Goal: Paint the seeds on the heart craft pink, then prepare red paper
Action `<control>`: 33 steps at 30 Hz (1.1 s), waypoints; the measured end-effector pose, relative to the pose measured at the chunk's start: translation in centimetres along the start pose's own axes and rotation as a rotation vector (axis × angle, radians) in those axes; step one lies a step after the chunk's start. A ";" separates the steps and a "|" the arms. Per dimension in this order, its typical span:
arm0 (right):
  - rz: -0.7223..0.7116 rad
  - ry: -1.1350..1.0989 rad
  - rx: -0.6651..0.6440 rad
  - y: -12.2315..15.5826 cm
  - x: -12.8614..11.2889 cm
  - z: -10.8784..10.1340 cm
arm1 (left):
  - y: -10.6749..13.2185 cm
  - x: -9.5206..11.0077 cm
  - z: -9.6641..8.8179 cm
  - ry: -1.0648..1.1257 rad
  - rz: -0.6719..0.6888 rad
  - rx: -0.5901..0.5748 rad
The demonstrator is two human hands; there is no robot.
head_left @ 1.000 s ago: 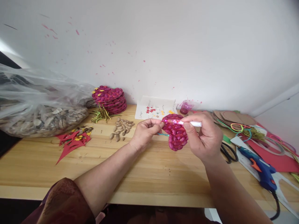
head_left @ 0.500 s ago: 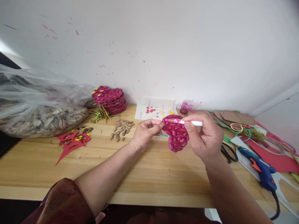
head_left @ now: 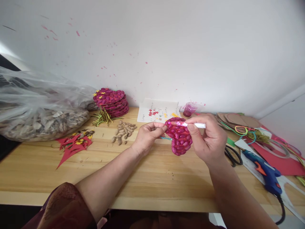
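My left hand [head_left: 150, 135] pinches the left edge of a magenta heart-shaped piece [head_left: 181, 141], whose face is covered with painted, nut-like lumps. A blue-green cord [head_left: 166, 138] shows beside its fingers. In my right hand [head_left: 208, 136] is a paintbrush [head_left: 194, 125] with a white handle, its tip lying against the upper part of the heart. The heart is held up above the wooden table [head_left: 143, 178]. Behind it lies a white sheet [head_left: 149, 105] with small red, green and yellow stars, next to a clear cup [head_left: 189, 109] with magenta paint.
Left stand a plastic bag of shells [head_left: 45, 121], stacked magenta hearts [head_left: 114, 103], loose peanuts [head_left: 124, 129] and red paper scraps [head_left: 75, 146]. On the right lie black-handled scissors [head_left: 233, 156], a blue glue gun [head_left: 264, 168], cardboard shapes [head_left: 240, 120] and coloured cords [head_left: 254, 136].
Almost nothing differs. The view has shifted very slightly, and both hands keep the heart and the brush in the same position.
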State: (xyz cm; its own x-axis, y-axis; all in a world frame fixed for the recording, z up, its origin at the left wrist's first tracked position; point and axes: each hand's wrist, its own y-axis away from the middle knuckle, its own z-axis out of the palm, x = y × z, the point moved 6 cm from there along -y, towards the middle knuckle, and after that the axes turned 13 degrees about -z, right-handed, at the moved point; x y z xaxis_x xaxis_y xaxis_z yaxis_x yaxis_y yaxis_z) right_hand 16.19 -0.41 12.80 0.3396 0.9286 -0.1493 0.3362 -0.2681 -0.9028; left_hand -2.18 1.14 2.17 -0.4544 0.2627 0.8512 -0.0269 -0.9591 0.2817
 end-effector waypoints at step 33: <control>-0.044 0.084 -0.007 -0.3 -0.8 0.2 | -0.1 -0.1 -0.2 0.043 -0.045 -0.002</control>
State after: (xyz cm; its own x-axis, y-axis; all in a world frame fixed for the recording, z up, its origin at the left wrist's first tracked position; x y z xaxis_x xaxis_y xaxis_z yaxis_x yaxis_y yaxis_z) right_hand 15.69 -1.01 13.11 0.3967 0.9149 -0.0750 0.3583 -0.2296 -0.9049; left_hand -2.25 1.20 1.94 -0.4903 0.3008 0.8180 -0.0495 -0.9466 0.3185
